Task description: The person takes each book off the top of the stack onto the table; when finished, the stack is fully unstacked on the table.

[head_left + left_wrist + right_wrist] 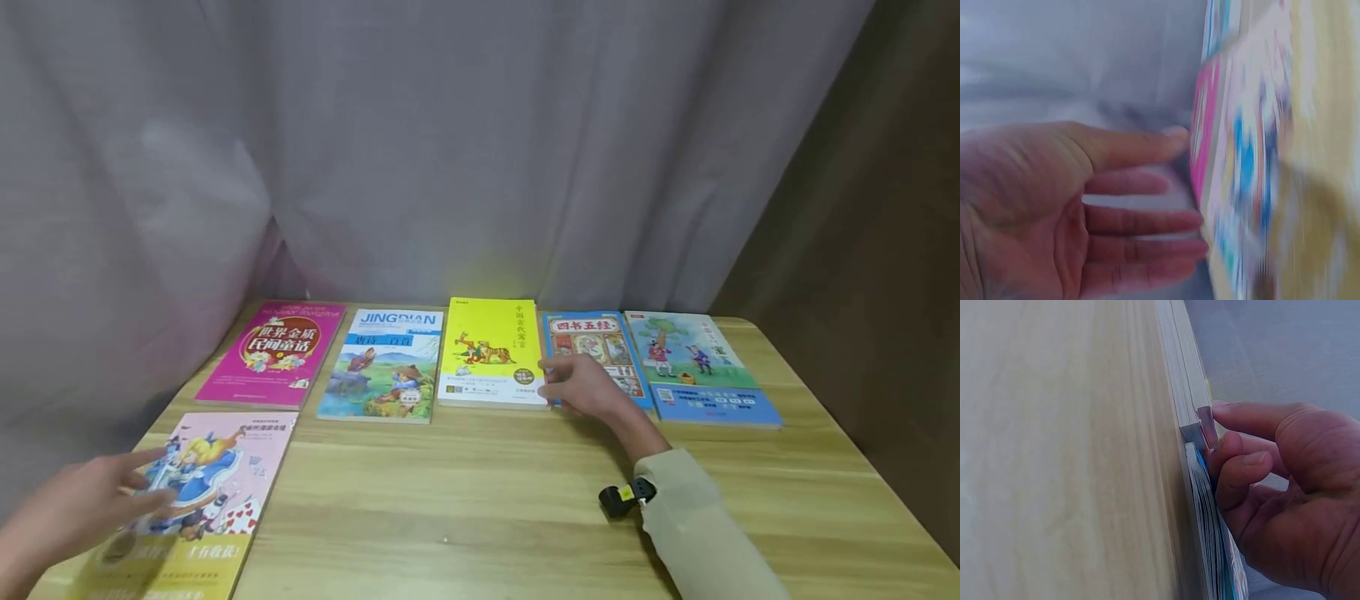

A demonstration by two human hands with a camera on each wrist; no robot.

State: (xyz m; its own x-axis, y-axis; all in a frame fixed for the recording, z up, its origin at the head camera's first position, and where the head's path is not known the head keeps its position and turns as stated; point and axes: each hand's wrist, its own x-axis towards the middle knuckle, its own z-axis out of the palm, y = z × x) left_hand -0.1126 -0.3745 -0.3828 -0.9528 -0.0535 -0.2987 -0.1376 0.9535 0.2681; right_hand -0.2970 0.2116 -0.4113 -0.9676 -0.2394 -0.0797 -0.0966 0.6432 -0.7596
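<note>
My right hand (588, 387) is at the lower right corner of a yellow book (487, 350). Its thumb and curled fingers pinch the book's right edge; in the right wrist view the hand (1297, 494) meets the upper of two stacked page blocks (1182, 362). Partly behind that hand lies a blue-edged comic-style book (592, 333). Over a pink and yellow book (217, 492) with a girl in blue on its cover, my left hand (82, 508) hovers with extended fingers. The left wrist view shows this hand (1085, 212) holding nothing, the book beside it blurred.
Along the table's back lie a magenta book (273, 354), a JINGDIAN book (382, 367) and, at the right, a green and blue book (701, 367). A grey curtain (480, 150) hangs behind the wooden table (450, 500).
</note>
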